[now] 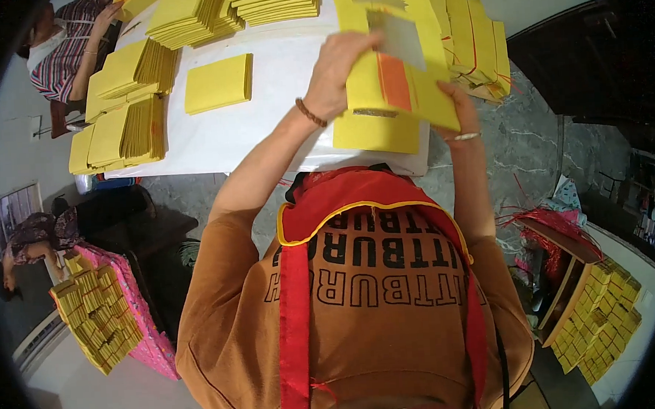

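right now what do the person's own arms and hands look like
No gloves: the left hand has a dark brown beaded bracelet at its wrist, the right hand a pale bangle. Brown sleeves stop near the elbows.

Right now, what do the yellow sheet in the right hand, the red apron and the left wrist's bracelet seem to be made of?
Yellow sheet: likely matte paper or card, being thin and without shine. Red apron: apparently fabric, mostly matte, creasing and draping softly. Bracelet: perhaps wood, brown and bead-like; finish unclear.
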The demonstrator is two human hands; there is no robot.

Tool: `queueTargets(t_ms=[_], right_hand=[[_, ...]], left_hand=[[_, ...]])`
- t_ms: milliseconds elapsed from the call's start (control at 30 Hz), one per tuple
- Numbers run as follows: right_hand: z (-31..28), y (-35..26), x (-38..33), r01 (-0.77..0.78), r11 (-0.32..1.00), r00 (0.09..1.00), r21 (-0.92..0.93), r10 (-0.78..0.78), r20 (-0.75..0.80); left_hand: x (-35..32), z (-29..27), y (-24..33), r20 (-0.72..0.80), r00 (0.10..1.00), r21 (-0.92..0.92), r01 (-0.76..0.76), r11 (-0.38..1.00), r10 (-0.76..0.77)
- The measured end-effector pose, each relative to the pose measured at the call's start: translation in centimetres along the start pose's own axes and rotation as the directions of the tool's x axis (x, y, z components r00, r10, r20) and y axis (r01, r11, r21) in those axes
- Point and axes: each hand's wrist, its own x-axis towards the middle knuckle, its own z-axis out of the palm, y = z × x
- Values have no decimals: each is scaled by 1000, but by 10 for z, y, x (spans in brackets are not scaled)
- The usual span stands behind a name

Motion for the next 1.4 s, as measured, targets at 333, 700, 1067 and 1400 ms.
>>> queueTargets(t_ms=[333,700,1067,1400], right_hand=[[-42,60,-52,35,985,975,-171,-71,-212],[-48,48,-35,593,-100,785,-799,-146,602],[-38,49,-25,474,95,859,-875,-268,436],[-30,44,-29,295,282,955,-913,-127,269]], left_hand=[[-106,4,11,301,939,12,170,985,-165],[-110,-10,12,394,861,16,343,939,-321],[-95,-7,4,460,651,-405,759,510,-603],[-109,-6,6,518,566,-295,822,488,-641]])
